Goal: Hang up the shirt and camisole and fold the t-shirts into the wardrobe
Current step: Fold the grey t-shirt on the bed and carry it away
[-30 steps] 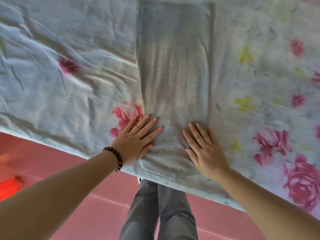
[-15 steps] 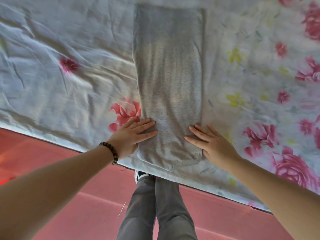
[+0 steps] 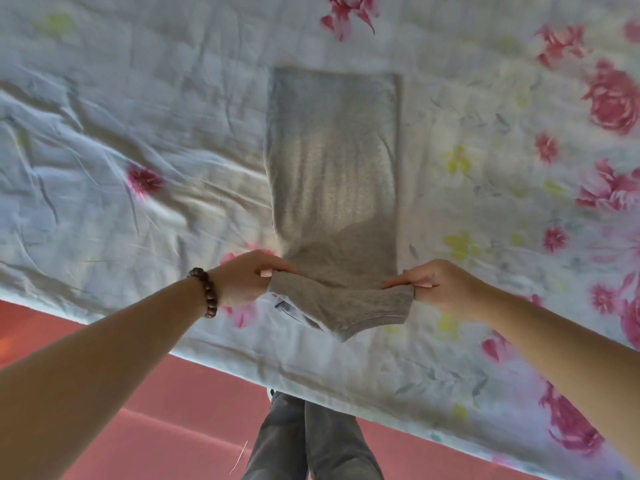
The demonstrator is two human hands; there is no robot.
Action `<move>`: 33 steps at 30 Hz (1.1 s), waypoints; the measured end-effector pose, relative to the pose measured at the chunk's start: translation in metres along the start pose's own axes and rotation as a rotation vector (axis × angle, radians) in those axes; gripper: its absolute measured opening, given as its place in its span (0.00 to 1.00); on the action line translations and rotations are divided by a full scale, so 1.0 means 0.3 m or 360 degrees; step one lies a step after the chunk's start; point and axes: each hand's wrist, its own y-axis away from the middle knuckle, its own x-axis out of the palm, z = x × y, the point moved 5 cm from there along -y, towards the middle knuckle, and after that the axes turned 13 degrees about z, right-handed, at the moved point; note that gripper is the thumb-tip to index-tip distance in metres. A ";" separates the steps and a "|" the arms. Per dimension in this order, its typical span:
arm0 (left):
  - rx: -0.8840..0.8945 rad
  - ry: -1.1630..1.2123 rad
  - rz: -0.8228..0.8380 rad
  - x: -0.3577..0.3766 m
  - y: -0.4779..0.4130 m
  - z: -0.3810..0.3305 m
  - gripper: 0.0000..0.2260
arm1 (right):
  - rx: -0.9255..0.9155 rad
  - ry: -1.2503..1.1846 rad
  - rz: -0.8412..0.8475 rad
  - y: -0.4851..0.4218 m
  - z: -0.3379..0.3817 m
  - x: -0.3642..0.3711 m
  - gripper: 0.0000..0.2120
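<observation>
A bed under a pale floral sheet (image 3: 138, 140) fills most of the view, its near edge running slantwise above a pink floor (image 3: 156, 431).

A grey t-shirt (image 3: 332, 161) lies on the sheet near the middle. It is folded into a long narrow strip with straight sides, and its far end is square and flat. Its near end is raised off the sheet and sags between the two hands.

The left hand (image 3: 242, 278) pinches the near left corner between thumb and fingers. The right hand (image 3: 443, 285) pinches the near right corner the same way. Both hands are closed on the cloth and hold nothing else. A bead bracelet (image 3: 206, 292) sits on the left wrist. Below the bed edge are the person's legs in grey trousers (image 3: 311, 441).

As for progress, the lengthwise folds on this t-shirt look done, since the sleeves are tucked out of sight and the strip is even. The crosswise fold seems only just begun, with the near end lifted but not yet laid over the far part. That fold is left to do, and perhaps one more, before the t-shirt goes to the wardrobe. No wardrobe, hanger, shirt, camisole or other t-shirt is in view, so how far those parts of the task have got cannot be told.
</observation>
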 end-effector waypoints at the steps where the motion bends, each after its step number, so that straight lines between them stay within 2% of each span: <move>1: -0.0016 0.0094 0.0017 -0.027 -0.004 -0.017 0.21 | 0.0017 -0.0064 0.0000 -0.012 0.014 -0.035 0.15; 4: 0.0097 0.0497 0.0024 -0.101 -0.042 -0.059 0.15 | -0.0023 -0.0480 0.0001 -0.063 0.048 -0.143 0.11; 6: 0.0155 0.0800 0.0015 -0.148 -0.076 -0.071 0.07 | -0.0040 -0.0841 -0.0001 -0.105 0.061 -0.209 0.11; 8: 0.0077 0.1112 0.0023 -0.199 -0.125 -0.044 0.23 | 0.0024 -0.1049 -0.0068 -0.152 0.050 -0.263 0.09; 10: -0.0071 0.1296 -0.0011 -0.230 -0.167 -0.017 0.32 | 0.0134 -0.1210 -0.0163 -0.202 0.012 -0.289 0.08; 14: -0.0289 0.1493 -0.0127 -0.231 -0.207 0.024 0.25 | 0.0356 -0.1382 -0.0143 -0.253 -0.064 -0.252 0.10; 19: -0.0285 0.1343 -0.0259 -0.193 -0.197 0.034 0.19 | 0.0328 -0.1479 -0.0142 -0.243 -0.086 -0.177 0.09; 24: -0.0316 0.1256 -0.0492 -0.159 -0.176 0.052 0.15 | 0.0362 -0.1495 -0.0420 -0.217 -0.103 -0.116 0.07; 27: -0.0309 0.1305 -0.0482 -0.141 -0.154 0.063 0.12 | 0.0365 -0.1500 -0.0494 -0.201 -0.107 -0.091 0.07; 33: -0.0381 0.1331 -0.0426 -0.089 -0.101 0.102 0.16 | 0.0480 -0.1472 -0.0516 -0.182 -0.122 0.009 0.07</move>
